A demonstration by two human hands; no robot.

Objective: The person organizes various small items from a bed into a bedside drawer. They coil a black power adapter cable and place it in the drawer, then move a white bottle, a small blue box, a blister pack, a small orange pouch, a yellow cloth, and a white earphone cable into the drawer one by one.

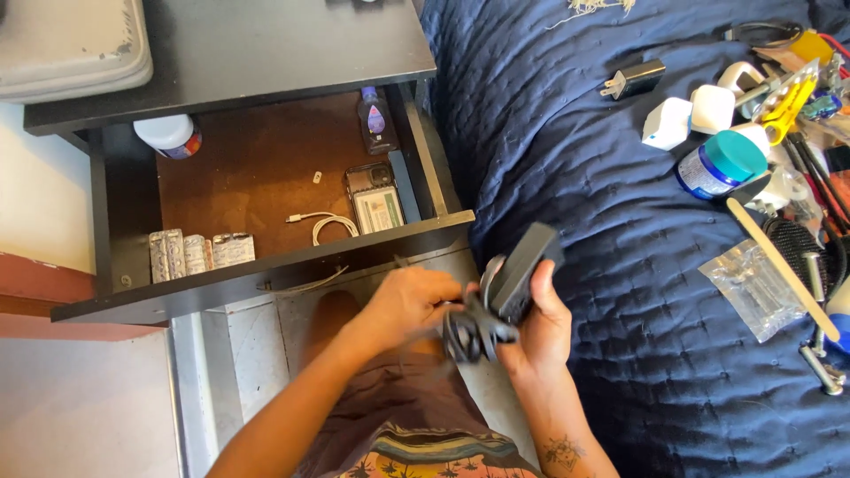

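My right hand (544, 323) grips a black power adapter brick (524, 270), held upright in front of me. Its black cable (474, 332) is bundled in loops under the brick. My left hand (409, 301) holds the coiled cable from the left, fingers closed around it. Both hands hover just below the front edge of an open dark wooden drawer (266, 270) and beside the edge of a bed with a navy quilt (602, 230).
The drawer holds blister packs (199, 250), a white cable (329, 226), a phone (375, 196), a small bottle (375, 119) and a white jar (168, 135). On the quilt lie a black plug (633, 80), white chargers (689, 115), a teal-lidded jar (722, 162), a plastic bag (753, 288) and assorted tools.
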